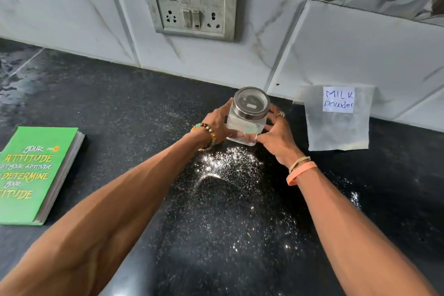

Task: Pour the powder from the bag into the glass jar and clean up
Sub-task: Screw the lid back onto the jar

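Note:
A square glass jar (245,125) with a steel-rimmed lid (251,103) on it stands upright on the black counter near the back wall. White powder shows inside it. My left hand (216,122) clasps its left side and my right hand (276,132) clasps its right side and front. To the right, a clear plastic bag (336,127) labelled "MILK Powder" leans flat against the wall, looking empty. Spilled white powder (225,166) is scattered over the counter just in front of the jar and further toward me.
A green book (36,173) lies on the counter at the left. The black speckled counter (120,115) meets a white tiled wall with a switch and socket panel (189,0). A smaller powder patch (355,199) lies at the right.

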